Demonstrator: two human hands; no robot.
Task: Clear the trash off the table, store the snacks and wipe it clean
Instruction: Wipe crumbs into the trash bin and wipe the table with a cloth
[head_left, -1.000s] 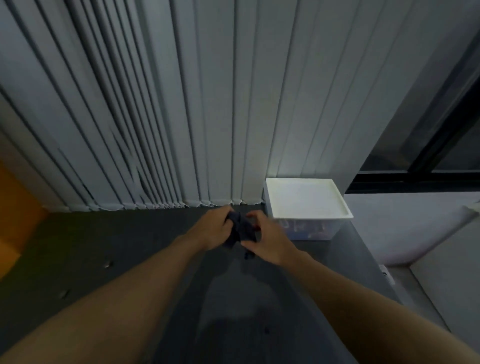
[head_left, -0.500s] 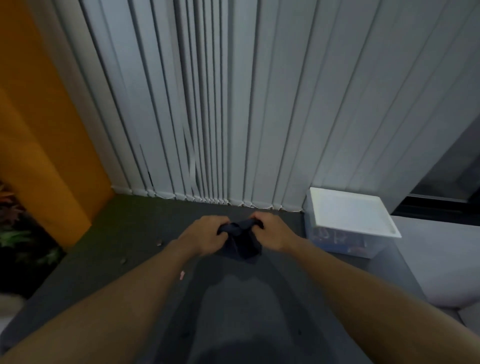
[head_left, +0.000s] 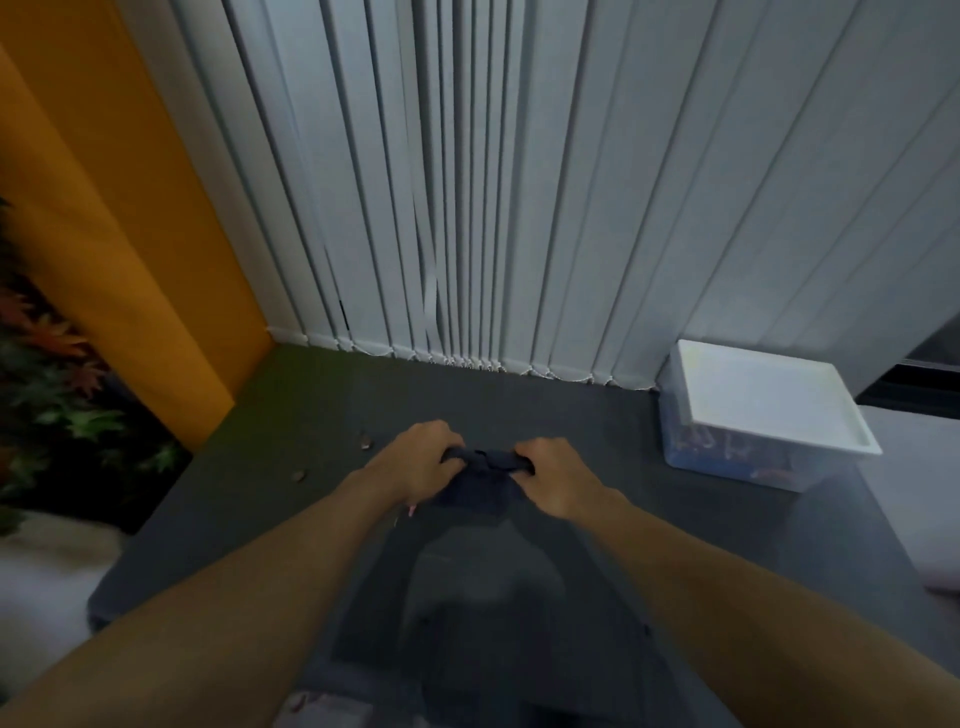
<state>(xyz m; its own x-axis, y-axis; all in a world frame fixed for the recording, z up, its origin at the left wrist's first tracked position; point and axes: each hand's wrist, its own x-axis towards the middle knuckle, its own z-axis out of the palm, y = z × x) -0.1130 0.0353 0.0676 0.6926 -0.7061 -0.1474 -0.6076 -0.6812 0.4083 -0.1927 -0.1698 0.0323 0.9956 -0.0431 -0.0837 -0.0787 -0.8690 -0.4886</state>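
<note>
Now — 2 hands (head_left: 422, 461) (head_left: 560, 480), 1 cloth (head_left: 477, 488)

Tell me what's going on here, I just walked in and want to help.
A person grips a bunched dark cloth with both hands, the left hand and the right hand each curled round one end of it, low over the table. A few crumbs lie left of the hands, so the wiping is not finished. A box with its white lid on sits at the table's far right, with colourful items showing through its clear wall.
</note>
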